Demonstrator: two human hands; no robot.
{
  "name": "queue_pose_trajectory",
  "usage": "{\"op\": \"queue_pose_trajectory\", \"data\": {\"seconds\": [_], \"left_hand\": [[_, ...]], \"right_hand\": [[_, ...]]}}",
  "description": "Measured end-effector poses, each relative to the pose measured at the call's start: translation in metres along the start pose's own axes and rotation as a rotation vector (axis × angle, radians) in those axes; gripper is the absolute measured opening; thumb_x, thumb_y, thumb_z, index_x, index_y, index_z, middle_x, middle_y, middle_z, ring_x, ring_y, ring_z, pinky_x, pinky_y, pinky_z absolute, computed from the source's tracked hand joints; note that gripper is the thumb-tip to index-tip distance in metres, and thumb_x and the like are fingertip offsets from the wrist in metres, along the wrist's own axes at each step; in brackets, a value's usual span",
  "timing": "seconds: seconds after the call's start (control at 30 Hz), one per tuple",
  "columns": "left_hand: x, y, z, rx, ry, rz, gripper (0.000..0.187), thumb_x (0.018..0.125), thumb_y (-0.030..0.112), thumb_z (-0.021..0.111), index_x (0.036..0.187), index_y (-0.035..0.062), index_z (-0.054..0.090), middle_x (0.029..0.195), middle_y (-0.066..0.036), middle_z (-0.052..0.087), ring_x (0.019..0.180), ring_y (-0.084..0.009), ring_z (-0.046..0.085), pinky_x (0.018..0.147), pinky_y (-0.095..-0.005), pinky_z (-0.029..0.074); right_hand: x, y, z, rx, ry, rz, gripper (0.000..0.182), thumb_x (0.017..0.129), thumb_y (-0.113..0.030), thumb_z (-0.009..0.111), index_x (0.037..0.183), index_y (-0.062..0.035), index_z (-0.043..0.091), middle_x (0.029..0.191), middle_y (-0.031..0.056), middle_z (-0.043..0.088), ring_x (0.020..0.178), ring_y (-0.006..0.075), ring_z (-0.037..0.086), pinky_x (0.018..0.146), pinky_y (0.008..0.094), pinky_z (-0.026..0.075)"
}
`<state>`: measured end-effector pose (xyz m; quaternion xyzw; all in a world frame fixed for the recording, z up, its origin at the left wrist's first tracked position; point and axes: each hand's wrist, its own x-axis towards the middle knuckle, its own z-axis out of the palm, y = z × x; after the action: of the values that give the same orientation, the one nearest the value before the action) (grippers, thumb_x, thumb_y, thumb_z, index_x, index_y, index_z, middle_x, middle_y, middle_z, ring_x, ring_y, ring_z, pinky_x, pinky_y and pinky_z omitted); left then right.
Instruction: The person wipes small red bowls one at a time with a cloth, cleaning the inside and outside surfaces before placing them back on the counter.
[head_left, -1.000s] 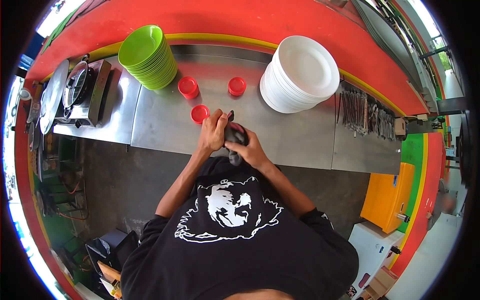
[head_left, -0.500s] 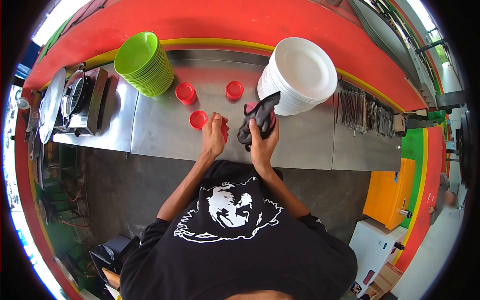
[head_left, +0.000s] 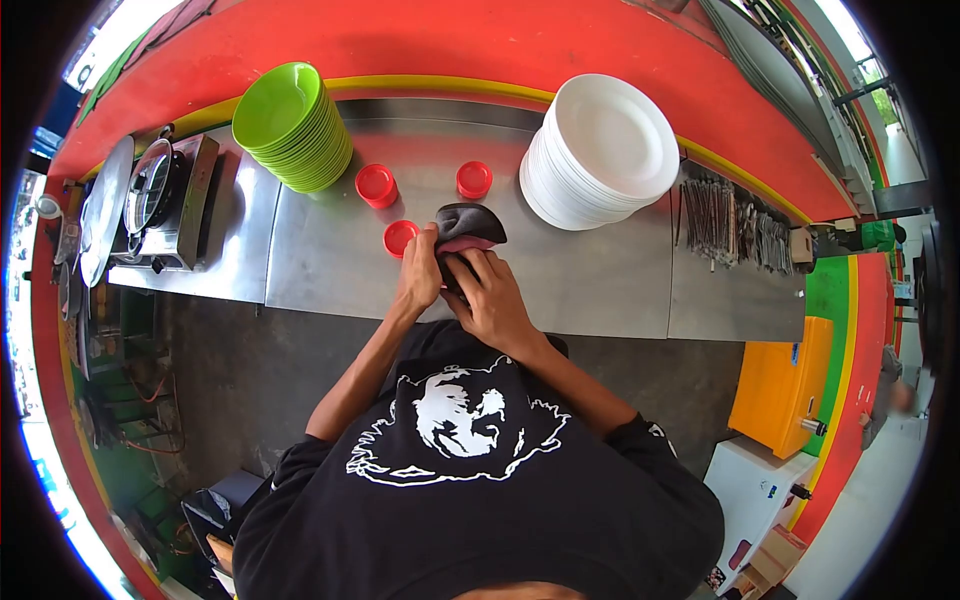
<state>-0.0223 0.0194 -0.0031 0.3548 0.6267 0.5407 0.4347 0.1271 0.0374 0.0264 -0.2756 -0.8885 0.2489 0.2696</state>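
Near the centre of the frame, a dark grey cloth with a pinkish-red part (head_left: 470, 222) is gathered between the two bare hands. The left hand (head_left: 418, 270) pinches its left side with closed fingers; the right hand (head_left: 493, 300) has its fingers bent over the lower part. Whether either hand also hides something under the cloth, I cannot tell.

The cloth looks light, limp and unbreakable, likely to fold or slip out of shape, so a bunched hold near its middle should suit it better than a corner.

Just beside the left hand stands a red round-lidded container (head_left: 401, 238), close enough to be knocked by an elbowing knuckle; two similar red containers (head_left: 376, 186) (head_left: 474, 179) stand farther back on the stainless steel counter (head_left: 590, 285). Tall stacks of green bowls (head_left: 290, 125) at upper left and white plates (head_left: 610, 145) at upper right limit wide sideways sweeps.
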Motion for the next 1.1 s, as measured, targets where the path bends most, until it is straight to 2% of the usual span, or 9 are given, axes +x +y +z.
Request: {"op": "queue_pose_trajectory", "data": {"seconds": [0.07,0.23,0.37,0.5,0.6,0.67,0.87,1.0,1.1], "left_hand": [[-0.007,0.004,0.005,0.197,0.056,0.225,0.043,0.102,0.026,0.03,0.087,-0.0061,0.054,0.078,-0.02,0.057,0.069,-0.0317,0.056,0.065,-0.0425,0.046],[-0.005,-0.008,0.0,0.263,-0.022,0.363,0.038,0.1,0.025,0.035,0.082,-0.0056,0.048,0.074,-0.02,0.05,0.061,-0.0363,0.047,0.059,-0.0424,0.04],[-0.001,-0.014,-0.006,0.232,-0.11,0.434,0.039,0.1,0.026,0.033,0.085,-0.0057,0.049,0.078,-0.02,0.051,0.065,-0.0344,0.05,0.062,-0.0403,0.04],[0.003,-0.017,-0.007,0.109,-0.089,0.387,0.043,0.102,0.029,0.028,0.089,-0.0053,0.051,0.081,-0.019,0.05,0.071,-0.0321,0.05,0.068,-0.039,0.04],[0.003,-0.025,-0.011,0.2,-0.013,0.474,0.046,0.103,0.031,0.024,0.093,-0.0041,0.052,0.086,-0.017,0.051,0.075,-0.0315,0.049,0.071,-0.0382,0.04],[0.0,-0.017,-0.012,0.202,-0.005,0.436,0.047,0.104,0.031,0.023,0.094,-0.0027,0.053,0.088,-0.016,0.054,0.077,-0.0297,0.051,0.072,-0.037,0.041],[-0.013,0.02,-0.01,-0.606,-0.128,-0.404,0.05,0.102,0.044,0.031,0.106,0.0039,0.061,0.104,-0.01,0.065,0.092,-0.0188,0.063,0.087,-0.0305,0.05],[-0.023,0.039,-0.004,-0.537,-0.14,-0.373,0.046,0.102,0.044,0.036,0.103,0.0053,0.061,0.096,-0.006,0.066,0.091,-0.0141,0.063,0.088,-0.0299,0.05],[-0.018,0.011,0.0,-0.498,-0.02,-0.234,0.041,0.104,0.04,0.039,0.087,0.0065,0.056,0.084,0.0,0.059,0.08,-0.0084,0.055,0.075,-0.0277,0.047]], "right_hand": [[0.001,-0.001,0.001,0.034,0.03,0.033,0.049,0.072,-0.006,0.075,0.117,0.001,0.059,0.116,0.0152,0.056,0.103,0.0356,0.058,0.087,0.0438,0.048],[-0.001,0.009,0.002,0.295,-0.001,0.106,0.042,0.069,-0.007,0.078,0.107,0.0032,0.061,0.101,0.015,0.063,0.09,0.0324,0.064,0.078,0.0387,0.051],[-0.001,0.017,-0.007,0.665,-0.215,0.376,0.042,0.079,-0.014,0.078,0.113,0.0038,0.062,0.097,0.0122,0.068,0.086,0.0173,0.067,0.079,0.031,0.052],[-0.009,0.015,-0.002,1.662,-0.132,0.707,0.031,0.096,-0.016,0.064,0.121,0.0017,0.06,0.102,0.0035,0.065,0.087,0.009,0.062,0.081,0.0257,0.05],[-0.003,0.006,-0.006,1.805,-0.101,0.734,0.037,0.097,-0.017,0.064,0.127,0.0018,0.056,0.106,0.0038,0.064,0.089,0.0083,0.062,0.083,0.0242,0.05],[-0.01,0.01,0.003,1.299,-0.11,0.5,0.04,0.095,-0.018,0.066,0.128,0.0025,0.055,0.114,0.0092,0.062,0.1,0.0152,0.061,0.088,0.0302,0.048],[-0.004,0.013,0.015,0.259,0.123,-0.125,0.052,0.081,-0.019,0.077,0.123,0.0028,0.057,0.121,0.0181,0.058,0.116,0.0342,0.054,0.099,0.0424,0.041],[-0.014,0.031,0.034,0.231,0.186,-0.151,0.056,0.078,-0.018,0.078,0.125,0.0034,0.057,0.123,0.0186,0.057,0.118,0.0347,0.053,0.098,0.0453,0.04],[-0.017,0.021,0.028,0.572,0.186,0.106,0.052,0.085,-0.015,0.074,0.128,0.0044,0.054,0.117,0.0145,0.061,0.109,0.0275,0.059,0.093,0.0386,0.044]]}}
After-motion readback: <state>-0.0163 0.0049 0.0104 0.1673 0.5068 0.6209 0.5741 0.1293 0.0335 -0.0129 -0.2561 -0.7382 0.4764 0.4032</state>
